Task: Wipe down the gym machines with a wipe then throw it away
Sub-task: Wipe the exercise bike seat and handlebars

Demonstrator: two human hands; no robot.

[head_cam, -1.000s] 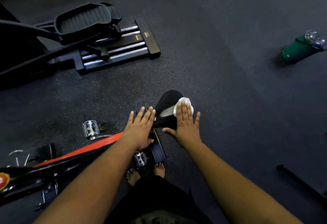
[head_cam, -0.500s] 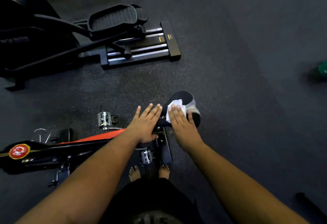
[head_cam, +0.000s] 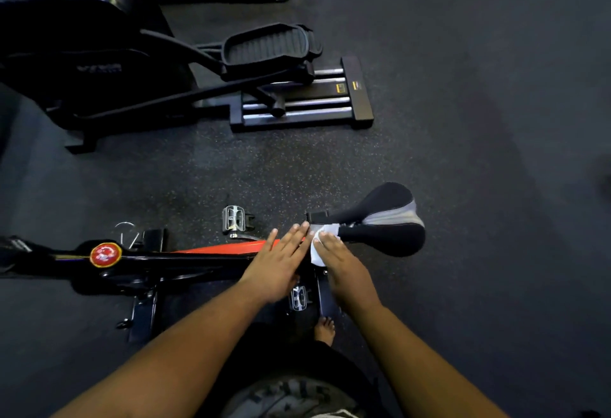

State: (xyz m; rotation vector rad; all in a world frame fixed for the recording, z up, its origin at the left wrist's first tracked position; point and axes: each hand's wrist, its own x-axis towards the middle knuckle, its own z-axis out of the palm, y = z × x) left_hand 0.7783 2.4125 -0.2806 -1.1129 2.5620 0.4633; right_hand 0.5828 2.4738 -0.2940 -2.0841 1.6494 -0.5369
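Observation:
A black and grey bike saddle (head_cam: 386, 219) sits at centre right on an exercise bike with a black and red frame (head_cam: 211, 250). A white wipe (head_cam: 322, 236) lies at the narrow nose of the saddle. My right hand (head_cam: 344, 262) presses the wipe down with straight fingers, covering most of it. My left hand (head_cam: 277, 262) lies flat with straight fingers on the frame just left of the saddle nose, touching the wipe's edge.
A black elliptical trainer (head_cam: 139, 64) with a ribbed foot pedal (head_cam: 267, 45) and silver rails (head_cam: 297, 107) stands behind the bike. Metal bike pedals (head_cam: 234, 219) stick out near my hands. My bare foot (head_cam: 325, 330) is on the speckled dark rubber floor (head_cam: 479, 120).
My right hand has slid the wipe from the wide back of the saddle toward its narrow nose. The view has shifted, so the green bottle has left the frame.

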